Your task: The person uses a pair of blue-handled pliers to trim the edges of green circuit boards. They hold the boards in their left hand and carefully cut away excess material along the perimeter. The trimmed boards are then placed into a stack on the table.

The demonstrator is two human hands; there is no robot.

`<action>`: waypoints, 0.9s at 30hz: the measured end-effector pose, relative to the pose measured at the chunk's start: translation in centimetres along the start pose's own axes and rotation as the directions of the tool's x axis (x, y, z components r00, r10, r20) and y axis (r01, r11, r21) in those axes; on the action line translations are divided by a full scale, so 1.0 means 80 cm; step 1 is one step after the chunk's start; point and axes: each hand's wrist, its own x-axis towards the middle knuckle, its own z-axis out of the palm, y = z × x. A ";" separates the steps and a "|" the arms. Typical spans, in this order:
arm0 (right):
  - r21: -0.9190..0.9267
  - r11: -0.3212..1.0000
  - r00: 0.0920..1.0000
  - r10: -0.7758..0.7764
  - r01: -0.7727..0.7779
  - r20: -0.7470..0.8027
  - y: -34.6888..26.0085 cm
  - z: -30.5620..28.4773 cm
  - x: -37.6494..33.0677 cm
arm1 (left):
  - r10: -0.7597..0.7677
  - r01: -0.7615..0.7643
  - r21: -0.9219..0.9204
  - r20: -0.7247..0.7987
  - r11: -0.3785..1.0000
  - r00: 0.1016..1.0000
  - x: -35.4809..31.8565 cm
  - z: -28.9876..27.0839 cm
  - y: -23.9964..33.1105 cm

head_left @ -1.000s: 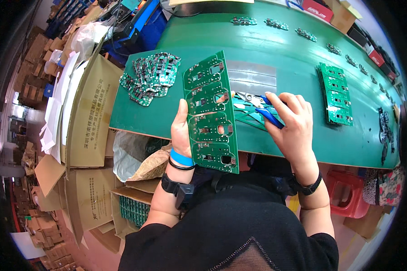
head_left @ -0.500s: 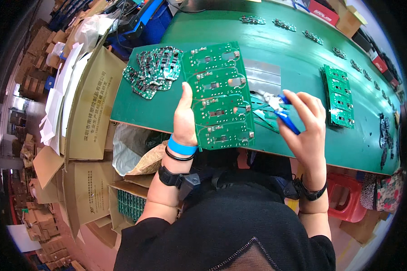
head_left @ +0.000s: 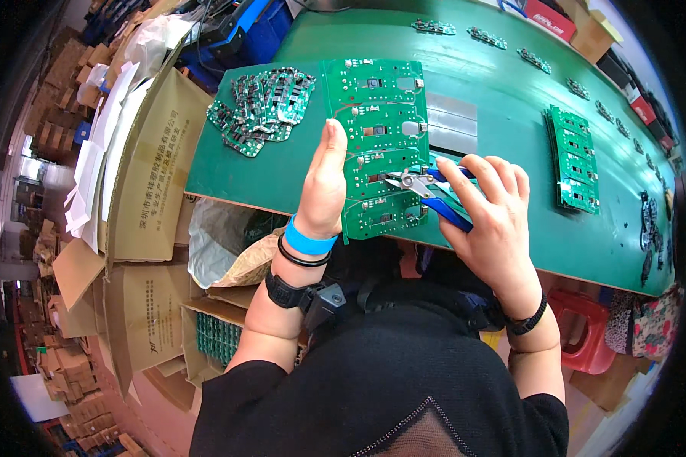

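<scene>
The left hand (head_left: 324,186) pinches the green board (head_left: 392,107) over the desk (head_left: 511,107); the right hand (head_left: 492,217) grips blue-handled cutters (head_left: 448,211) over it, and a slip could nick its tiny parts (head_left: 373,84)

Passable gap left of board stack (head_left: 578,161)

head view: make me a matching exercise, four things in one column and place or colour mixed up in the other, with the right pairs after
Things
1. pliers
2. stool
3. circuit panel
4. wristband

Place or colour
A. held in the left hand
B. blue, worn on the left arm
C. held in the right hand
D. red, at the person's right

Right pairs
1-C
2-D
3-A
4-B
</scene>
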 end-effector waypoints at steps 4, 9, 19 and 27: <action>-0.020 1.000 1.000 -0.005 0.005 0.016 -0.001 -0.002 -0.001 | 0.039 -0.039 0.044 -0.011 0.998 0.999 -0.002 0.003 0.000; -0.016 1.000 1.000 -0.012 0.012 0.016 0.000 -0.001 0.000 | 0.037 -0.037 0.059 0.000 0.998 0.999 -0.002 0.001 0.002; -0.037 0.999 1.000 -0.021 0.021 0.011 0.000 -0.002 0.005 | 0.039 -0.037 0.159 -0.010 0.987 0.999 0.002 0.001 0.002; -0.084 0.996 0.999 -0.044 0.041 -0.030 0.002 0.002 0.005 | 0.013 -0.010 0.107 -0.030 0.994 0.999 0.004 -0.001 0.000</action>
